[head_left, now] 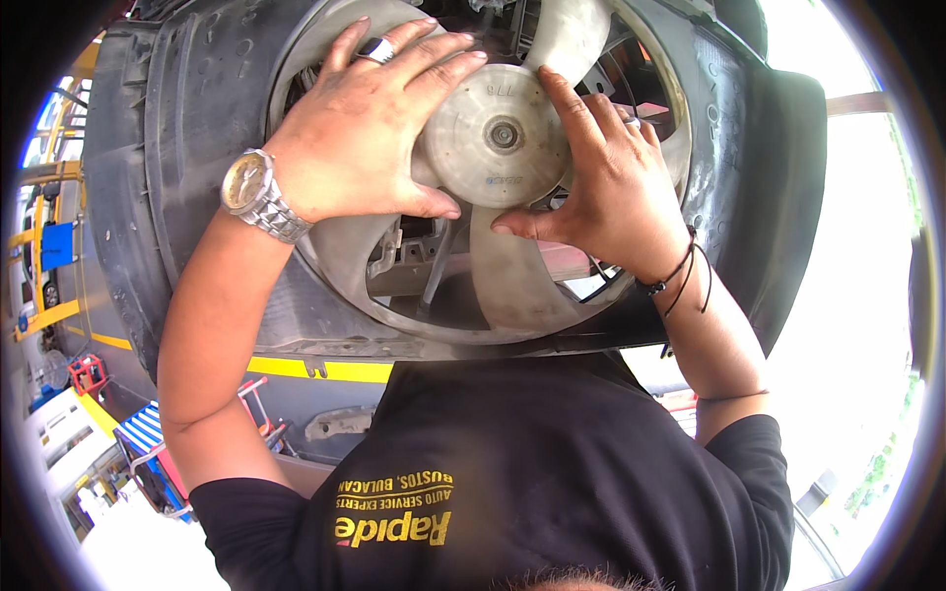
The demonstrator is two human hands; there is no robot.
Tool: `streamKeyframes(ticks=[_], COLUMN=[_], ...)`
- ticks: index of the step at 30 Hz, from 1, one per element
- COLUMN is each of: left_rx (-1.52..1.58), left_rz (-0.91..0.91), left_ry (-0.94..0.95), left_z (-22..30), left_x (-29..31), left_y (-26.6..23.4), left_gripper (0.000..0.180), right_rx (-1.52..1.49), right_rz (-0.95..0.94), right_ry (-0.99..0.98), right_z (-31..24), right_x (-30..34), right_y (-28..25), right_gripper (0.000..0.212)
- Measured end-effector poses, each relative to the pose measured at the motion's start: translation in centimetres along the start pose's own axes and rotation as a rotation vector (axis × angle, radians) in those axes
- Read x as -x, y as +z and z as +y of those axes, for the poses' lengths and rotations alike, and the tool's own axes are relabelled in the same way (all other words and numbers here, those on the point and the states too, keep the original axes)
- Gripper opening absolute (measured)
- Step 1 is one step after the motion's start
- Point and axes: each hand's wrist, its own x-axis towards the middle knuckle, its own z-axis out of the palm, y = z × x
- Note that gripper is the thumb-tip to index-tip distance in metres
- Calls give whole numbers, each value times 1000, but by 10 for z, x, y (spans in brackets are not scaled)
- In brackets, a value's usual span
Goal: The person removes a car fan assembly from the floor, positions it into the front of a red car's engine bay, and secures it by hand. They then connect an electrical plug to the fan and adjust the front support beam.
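Note:
A pale grey plastic radiator fan [498, 177] with a round hub, broad blades and an outer ring sits in a dark shroud [163, 128]. My left hand [360, 143] lies over the hub's left side and a blade. Its fingers reach along the upper rim, and its thumb is by the lower left rim. From the right, my right hand [621, 187] grips the hub's edge, index finger near the top and thumb below. Its other fingers bend over the blade area. Both hands wear a ring. A metal watch [261, 192] circles my left wrist, a dark cord bracelet [680, 271] my right.
Close below the shroud is my black shirt [532, 443]. Dark engine-bay parts [404, 251] show between the blades. At the left are yellow frames [44, 236], a blue-and-white striped item [143, 428] and a red item [87, 374]. The right side is washed out by bright light.

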Motion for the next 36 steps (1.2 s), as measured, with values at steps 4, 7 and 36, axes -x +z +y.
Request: streamKeyframes(ticks=[4, 7, 36], left_rx=[64, -59, 51], left_rz=[-15, 11, 81], left_ry=[21, 144, 172], left_z=[9, 7, 3], left_x=[-10, -15, -14], left_y=[5, 4, 0], left_gripper=[110, 117, 107], right_rx=[-11, -48, -140], right_rz=[27, 111, 129], right_ry=[22, -9, -37], right_z=[-5, -3, -1], right_x=[2, 2, -3], right_y=[5, 11, 6], right_gripper=[128, 125, 124])
